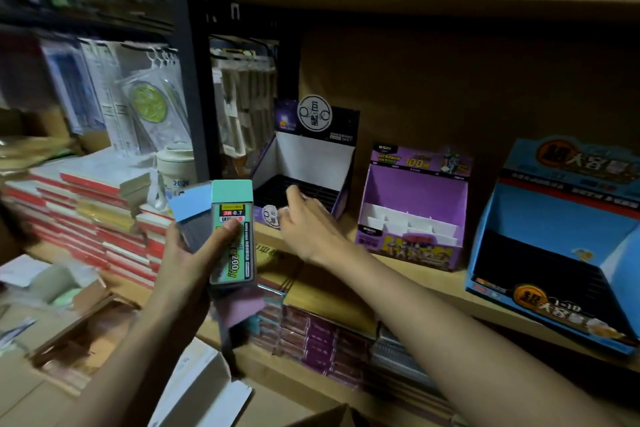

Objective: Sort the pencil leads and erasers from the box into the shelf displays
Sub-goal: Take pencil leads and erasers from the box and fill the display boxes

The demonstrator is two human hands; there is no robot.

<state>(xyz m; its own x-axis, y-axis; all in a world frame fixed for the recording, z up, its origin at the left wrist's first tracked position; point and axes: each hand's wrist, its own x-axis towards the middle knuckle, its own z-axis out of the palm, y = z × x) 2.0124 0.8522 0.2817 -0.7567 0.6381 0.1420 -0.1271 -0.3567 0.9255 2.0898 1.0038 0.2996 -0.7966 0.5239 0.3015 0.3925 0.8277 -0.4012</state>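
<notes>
Our left hand [194, 253] pinches a fan of lead cases [232, 218], thumb on the green one, just left of the dark display box [311, 163]. Our right hand [308, 224] is at the box's front edge, fingers loosely bent; we cannot tell if they hold anything.

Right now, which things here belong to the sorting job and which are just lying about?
Job: left hand gripping lead cases; right hand by the dark display box; purple display box; blue display box.
Lying about: stacked notebooks; hanging packets; white jar.
</notes>
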